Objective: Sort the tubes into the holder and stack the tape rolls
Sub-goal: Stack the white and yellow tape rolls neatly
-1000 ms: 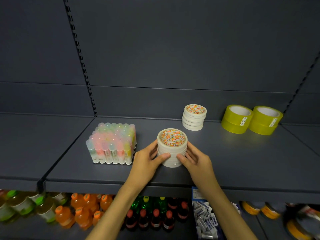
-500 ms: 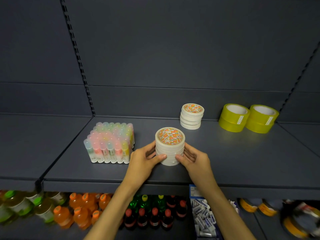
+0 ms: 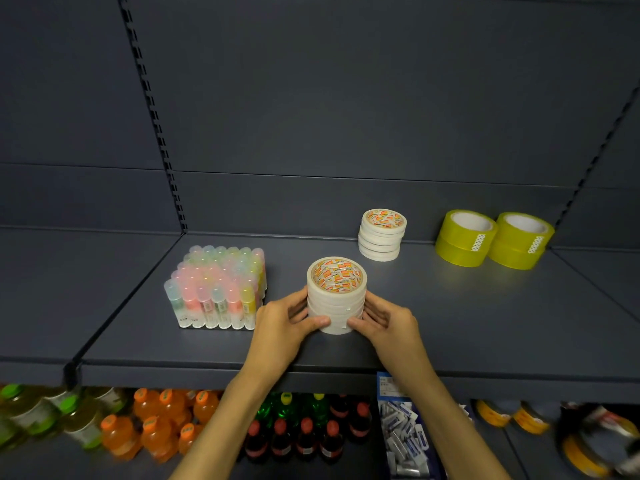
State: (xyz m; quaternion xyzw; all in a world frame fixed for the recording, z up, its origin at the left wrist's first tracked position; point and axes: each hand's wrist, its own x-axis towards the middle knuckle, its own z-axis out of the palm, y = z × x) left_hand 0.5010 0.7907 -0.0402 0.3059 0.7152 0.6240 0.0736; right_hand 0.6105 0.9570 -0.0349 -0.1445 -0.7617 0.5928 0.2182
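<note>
A stack of white tape rolls (image 3: pixel 336 295) with an orange printed top stands near the front of the dark shelf (image 3: pixel 450 323). My left hand (image 3: pixel 282 323) grips its left side and my right hand (image 3: pixel 388 323) grips its right side, thumbs at the base. A second, shorter stack of the same rolls (image 3: pixel 382 234) stands behind to the right. Pastel tubes (image 3: pixel 218 289) stand upright, packed in a clear holder to the left of my hands.
Two stacks of yellow tape rolls (image 3: pixel 465 239) (image 3: pixel 521 241) sit at the back right. The shelf below holds orange drink bottles (image 3: pixel 156 427), dark bottles with red caps (image 3: pixel 294 438) and a box of small white packs (image 3: pixel 405 441).
Both hands stay on the near stack. The view has shifted slightly, and the stack and hands sit about where they were.
</note>
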